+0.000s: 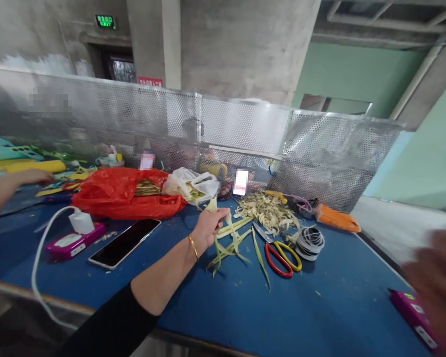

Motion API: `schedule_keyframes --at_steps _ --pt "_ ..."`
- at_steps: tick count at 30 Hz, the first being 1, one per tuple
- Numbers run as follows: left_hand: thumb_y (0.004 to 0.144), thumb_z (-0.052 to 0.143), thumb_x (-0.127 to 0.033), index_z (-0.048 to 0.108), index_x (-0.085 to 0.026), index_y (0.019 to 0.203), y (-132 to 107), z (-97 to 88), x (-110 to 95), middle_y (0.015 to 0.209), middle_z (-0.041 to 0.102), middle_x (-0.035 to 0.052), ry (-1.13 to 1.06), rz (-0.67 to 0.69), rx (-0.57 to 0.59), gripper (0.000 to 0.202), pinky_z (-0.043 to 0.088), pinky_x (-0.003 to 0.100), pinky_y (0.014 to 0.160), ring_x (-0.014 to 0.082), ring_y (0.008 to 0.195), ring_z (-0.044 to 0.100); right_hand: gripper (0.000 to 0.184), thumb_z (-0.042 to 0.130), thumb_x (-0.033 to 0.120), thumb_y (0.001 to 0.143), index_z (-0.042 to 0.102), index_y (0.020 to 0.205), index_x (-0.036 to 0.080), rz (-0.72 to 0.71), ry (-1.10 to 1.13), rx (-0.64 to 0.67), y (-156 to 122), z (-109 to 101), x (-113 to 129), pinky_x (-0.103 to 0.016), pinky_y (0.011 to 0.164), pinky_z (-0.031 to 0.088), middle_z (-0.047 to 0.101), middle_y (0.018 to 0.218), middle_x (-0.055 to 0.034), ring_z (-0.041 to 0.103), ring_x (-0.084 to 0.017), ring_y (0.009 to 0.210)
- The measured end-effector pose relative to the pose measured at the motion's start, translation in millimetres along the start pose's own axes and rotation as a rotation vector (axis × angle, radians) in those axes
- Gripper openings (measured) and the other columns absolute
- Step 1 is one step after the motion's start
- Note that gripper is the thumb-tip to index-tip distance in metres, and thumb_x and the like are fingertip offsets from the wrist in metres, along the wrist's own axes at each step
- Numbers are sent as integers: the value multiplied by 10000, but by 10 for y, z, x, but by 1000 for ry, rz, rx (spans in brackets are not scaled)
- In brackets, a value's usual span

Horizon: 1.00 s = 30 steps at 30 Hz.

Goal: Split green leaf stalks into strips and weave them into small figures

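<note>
My left hand (207,227) is closed on a bundle of pale green leaf strips (235,240), pinched between thumb and fingers. One leaf end sticks up above the hand, while others hang below it over the blue table (312,322). Just right of the hand lie more loose leaf strips (259,255) and scissors (278,260) with one red and one yellow handle, blades apart. Smeared by motion, my right hand (440,277) is at the right edge, above a purple power strip (412,317). Its fingers cannot be made out.
A heap of dried leaf pieces (268,210) and a grey coiled strip (310,243) lie right of centre. Left are a red plastic bag (109,191), white bag (206,184), black phone (125,244) and plugged-in power strip (69,245). Another person's hand (35,176) reaches in. Perforated metal screens (241,124) stand behind.
</note>
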<state>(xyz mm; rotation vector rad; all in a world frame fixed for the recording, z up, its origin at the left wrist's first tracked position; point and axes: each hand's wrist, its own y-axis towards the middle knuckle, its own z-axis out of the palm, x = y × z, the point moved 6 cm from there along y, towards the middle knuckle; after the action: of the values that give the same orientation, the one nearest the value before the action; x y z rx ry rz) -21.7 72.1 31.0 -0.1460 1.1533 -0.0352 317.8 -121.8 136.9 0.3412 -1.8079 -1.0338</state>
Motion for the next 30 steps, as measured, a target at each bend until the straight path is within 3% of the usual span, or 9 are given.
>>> schedule_keyframes --at_steps 2,5,7,9,12,16,23,26,30 --pt "540 802 -264 641 -101 704 -102 136 -35 459 472 -67 17 6 64 282 105 164 354 12 344 297 214 516 349 917 679 1053 321 135 -27 127 176 723 90 -297 384 255 493 604 -12 427 -116 452" --pt "563 787 -285 631 -118 705 -239 316 -89 443 438 -80 35 24 151 270 117 172 357 16 347 284 157 649 383 796 687 850 240 260 -129 477 164 1738 -21 -263 429 244 384 519 51 361 -111 465" --pt "580 775 -305 626 -127 711 -287 389 -105 442 434 -80 40 33 201 267 131 179 360 21 351 286 189 679 399 753 657 811 221 277 -199 586 73 2140 -204 -250 442 211 292 490 79 305 -106 460" --pt "578 775 -314 629 -125 705 -279 398 -93 450 446 -73 54 30 215 270 133 186 362 24 355 288 223 649 378 770 569 652 205 211 -229 625 -12 2343 -354 -245 473 215 311 507 70 324 -106 495" --pt "602 760 -383 654 -113 735 -184 311 -45 520 513 -43 65 30 171 319 114 192 363 18 361 291 378 540 382 843 390 547 200 139 -236 617 -85 2375 -497 -243 506 224 338 529 53 343 -109 529" --pt "632 737 -501 687 -109 847 -86 180 40 713 601 5 34 48 75 451 86 190 366 -5 372 282 383 473 413 880 380 572 203 181 -197 602 -85 2250 -619 -239 533 254 365 563 44 367 -114 557" --pt "641 784 -470 687 -105 799 -251 419 320 485 373 -77 88 -105 434 409 85 198 400 3 387 200 411 473 484 878 584 627 178 387 59 648 -191 2293 -744 -246 551 290 401 545 37 383 -117 563" --pt "632 798 -428 685 -105 779 -259 421 336 443 328 -89 82 -112 441 373 86 210 404 18 392 217 441 475 513 872 591 619 172 412 123 699 -234 2333 -697 -244 522 281 377 523 41 353 -109 533" --pt "584 822 -423 608 -119 636 -285 411 282 456 342 -88 97 -116 399 375 77 226 407 13 393 221 307 550 458 836 639 752 177 383 22 535 -98 2178 -646 -249 569 334 516 631 10 442 -134 625"
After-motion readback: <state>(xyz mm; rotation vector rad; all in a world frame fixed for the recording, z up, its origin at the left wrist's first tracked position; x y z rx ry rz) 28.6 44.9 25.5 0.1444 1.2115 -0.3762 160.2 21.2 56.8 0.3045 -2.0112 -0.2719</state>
